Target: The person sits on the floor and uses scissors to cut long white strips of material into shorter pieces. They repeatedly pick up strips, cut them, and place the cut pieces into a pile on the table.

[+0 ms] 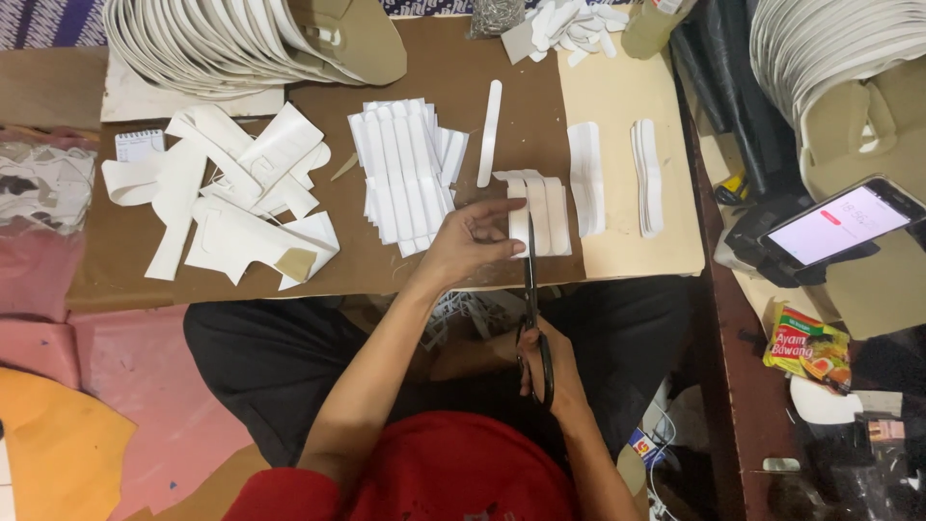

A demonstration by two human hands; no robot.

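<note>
My left hand (471, 241) pinches the near edge of a small stack of white strips (540, 207) lying on the brown board (125, 251). My right hand (548, 362) grips the handles of black scissors (531, 289), whose blades point away from me and reach the near end of those strips beside my left fingers. A larger pile of white strips (403, 174) lies just left of my left hand. One long single strip (490, 132) lies beyond it.
Loose white cut pieces (231, 193) lie at the left. Two more strip stacks (617, 177) rest on a cream sheet at the right. Fanned stacks of white soles (222, 43) stand at the back. A phone (844, 224) and a snack packet (808, 347) sit at the right.
</note>
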